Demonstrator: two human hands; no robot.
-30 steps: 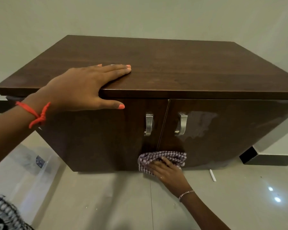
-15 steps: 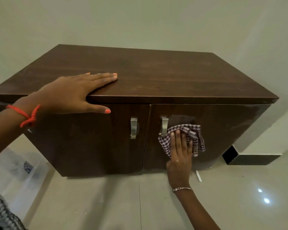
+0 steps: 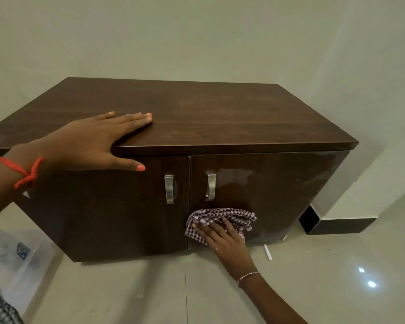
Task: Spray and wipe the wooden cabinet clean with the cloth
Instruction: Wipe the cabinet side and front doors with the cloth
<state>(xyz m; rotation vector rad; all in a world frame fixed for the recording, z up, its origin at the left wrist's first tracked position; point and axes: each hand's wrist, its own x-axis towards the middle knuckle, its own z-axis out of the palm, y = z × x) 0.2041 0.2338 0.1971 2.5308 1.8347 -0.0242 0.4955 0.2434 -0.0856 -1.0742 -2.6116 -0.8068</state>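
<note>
Pressing the cloth, right hand has slid lower.

A plain pale wall fills the back. The floor is glossy light tile, with two bright light spots reflected at the right. A black skirting runs along the right wall's foot. A small white stick lies on the tiles.

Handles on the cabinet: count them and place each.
2. The left handle sits on the left door by the centre seam; the right handle on the right door, above the cloth. Other sides are hidden.
</note>
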